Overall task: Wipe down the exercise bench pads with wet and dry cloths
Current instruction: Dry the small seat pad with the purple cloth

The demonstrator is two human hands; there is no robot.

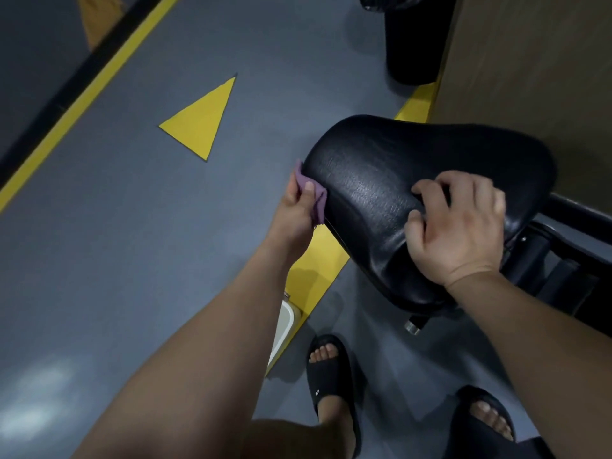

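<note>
A black padded seat (397,167) of an exercise bench fills the right middle of the head view. My left hand (296,207) grips a small purple cloth (316,197) and holds it against the pad's left edge. On top of the pad, near its closer end, rests my right hand (460,226) with its fingers bent against the vinyl. No second cloth shows.
The bench's black frame (569,260) runs off to the right below a tan wall (530,77). A black bin (414,38) stands at the top. A white container (284,326) sits on the grey floor beside a yellow stripe (314,279). My sandalled feet (331,376) are below.
</note>
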